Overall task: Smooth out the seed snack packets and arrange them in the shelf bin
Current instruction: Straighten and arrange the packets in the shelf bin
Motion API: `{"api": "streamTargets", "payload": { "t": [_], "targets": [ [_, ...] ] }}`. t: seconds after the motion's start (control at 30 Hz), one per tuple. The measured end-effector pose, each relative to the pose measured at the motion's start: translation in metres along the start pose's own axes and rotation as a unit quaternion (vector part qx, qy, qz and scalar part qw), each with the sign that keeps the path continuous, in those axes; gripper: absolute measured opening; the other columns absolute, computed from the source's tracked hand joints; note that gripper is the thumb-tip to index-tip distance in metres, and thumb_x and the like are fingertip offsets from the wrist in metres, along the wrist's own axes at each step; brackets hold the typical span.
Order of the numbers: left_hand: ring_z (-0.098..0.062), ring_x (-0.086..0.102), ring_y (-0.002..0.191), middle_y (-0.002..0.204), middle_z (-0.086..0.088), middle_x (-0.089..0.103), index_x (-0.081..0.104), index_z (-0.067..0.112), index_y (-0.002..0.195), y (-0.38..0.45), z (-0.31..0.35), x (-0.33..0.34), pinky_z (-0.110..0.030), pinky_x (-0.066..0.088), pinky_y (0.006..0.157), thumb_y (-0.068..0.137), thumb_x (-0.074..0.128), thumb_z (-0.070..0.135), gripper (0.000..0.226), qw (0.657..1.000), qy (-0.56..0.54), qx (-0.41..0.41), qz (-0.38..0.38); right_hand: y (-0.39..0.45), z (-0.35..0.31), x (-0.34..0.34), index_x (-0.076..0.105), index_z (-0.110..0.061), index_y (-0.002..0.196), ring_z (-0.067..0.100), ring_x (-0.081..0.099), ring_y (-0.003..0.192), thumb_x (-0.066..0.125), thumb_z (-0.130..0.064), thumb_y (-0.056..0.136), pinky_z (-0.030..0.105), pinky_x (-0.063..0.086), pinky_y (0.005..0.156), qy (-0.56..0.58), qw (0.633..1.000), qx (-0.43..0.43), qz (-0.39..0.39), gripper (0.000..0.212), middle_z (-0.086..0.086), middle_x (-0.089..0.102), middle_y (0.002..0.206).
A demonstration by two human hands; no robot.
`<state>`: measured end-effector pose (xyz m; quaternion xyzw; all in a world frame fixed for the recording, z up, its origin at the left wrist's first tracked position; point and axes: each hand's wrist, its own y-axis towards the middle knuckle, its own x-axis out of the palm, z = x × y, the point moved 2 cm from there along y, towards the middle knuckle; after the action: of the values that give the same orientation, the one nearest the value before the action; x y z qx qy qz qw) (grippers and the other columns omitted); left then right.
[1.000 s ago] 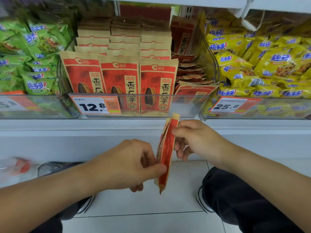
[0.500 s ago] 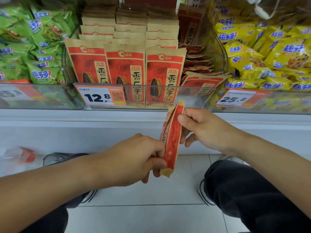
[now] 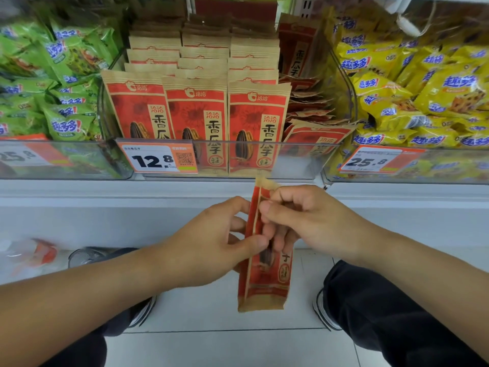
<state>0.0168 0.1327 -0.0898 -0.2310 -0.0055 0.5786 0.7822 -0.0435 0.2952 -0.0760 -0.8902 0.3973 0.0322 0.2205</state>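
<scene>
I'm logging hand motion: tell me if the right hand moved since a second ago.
Yes. The right hand rose toward the bin and now grips the packet.

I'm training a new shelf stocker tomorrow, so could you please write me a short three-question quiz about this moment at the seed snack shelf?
1. True or false: the held seed packet is already standing in the clear shelf bin.
2. Which price tag hangs on the front of the bin of red seed packets: A) 25.8 B) 12.8 C) 9.9?
3. Fill in: the loose pile of seed packets lies on the ___ side of the bin, beside three upright rows.

Key
1. False: the left hand and right hand both grip it below the shelf edge.
2. B, the 12.8 tag.
3. Right.
</scene>
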Motion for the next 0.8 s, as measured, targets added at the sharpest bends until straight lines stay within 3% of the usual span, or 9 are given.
{"api": "streamTargets", "payload": {
  "t": [0.07,0.17,0.33,0.47,0.67,0.8],
  "targets": [
    [-0.031,0.074,0.085,0.096,-0.008,0.075,0.054,0.019,0.113,0.002,-0.003,0.000,-0.055,0.058,0.080,0.095,0.061,0.013,0.020,1.000,-0.010,-0.013,0.000,-0.001,0.001,-0.004,0.063,-0.009,0.085,0.018,0.065,0.058,0.059,-0.022,0.098,0.031,0.055,0.058,-0.047,0.999,-0.004,0.004,0.019,0.004,0.069,0.070],
    [-0.029,0.074,0.087,0.095,-0.006,0.076,0.056,0.020,0.110,0.006,-0.008,-0.003,-0.052,0.057,0.085,0.098,0.056,0.007,0.018,0.999,-0.020,-0.038,0.033,0.001,0.003,-0.018,0.064,-0.014,0.086,0.013,0.068,0.056,0.066,-0.021,0.094,0.038,0.059,0.059,-0.151,0.985,-0.015,0.080,0.012,0.004,0.072,0.071],
    [-0.024,0.074,0.088,0.095,-0.006,0.077,0.060,0.023,0.116,0.011,-0.006,-0.010,-0.036,0.057,0.082,0.103,0.047,0.011,0.022,0.991,-0.095,-0.067,0.066,0.005,0.005,-0.039,0.056,-0.017,0.096,0.012,0.071,0.064,0.061,-0.019,0.097,0.035,0.061,0.066,-0.117,0.979,0.040,0.165,0.006,0.006,0.070,0.086],
    [-0.011,0.073,0.080,0.094,-0.001,0.077,0.063,0.029,0.116,0.011,-0.002,-0.011,-0.019,0.051,0.064,0.105,0.042,0.013,0.029,0.990,-0.109,-0.067,0.058,0.002,0.001,-0.036,0.066,-0.007,0.102,0.020,0.075,0.079,0.058,-0.012,0.099,0.030,0.062,0.072,0.001,0.995,0.046,0.087,0.010,0.012,0.076,0.091],
    [-0.013,0.067,0.076,0.098,-0.009,0.074,0.061,0.036,0.120,0.013,-0.008,-0.009,-0.030,0.046,0.073,0.106,0.041,0.019,0.030,0.989,-0.113,-0.062,0.072,-0.003,-0.010,-0.030,0.070,0.000,0.104,0.026,0.075,0.083,0.056,-0.003,0.096,0.037,0.063,0.075,0.104,0.993,0.028,0.039,0.016,0.013,0.077,0.093],
    [-0.010,0.069,0.076,0.092,-0.003,0.073,0.056,0.039,0.125,0.015,-0.010,-0.010,-0.030,0.048,0.073,0.104,0.045,0.023,0.028,0.988,-0.112,-0.067,0.086,-0.004,-0.011,-0.030,0.070,0.004,0.105,0.028,0.075,0.083,0.059,-0.008,0.097,0.036,0.063,0.070,0.127,0.991,0.013,0.047,0.019,0.016,0.076,0.098]
  ]
}}
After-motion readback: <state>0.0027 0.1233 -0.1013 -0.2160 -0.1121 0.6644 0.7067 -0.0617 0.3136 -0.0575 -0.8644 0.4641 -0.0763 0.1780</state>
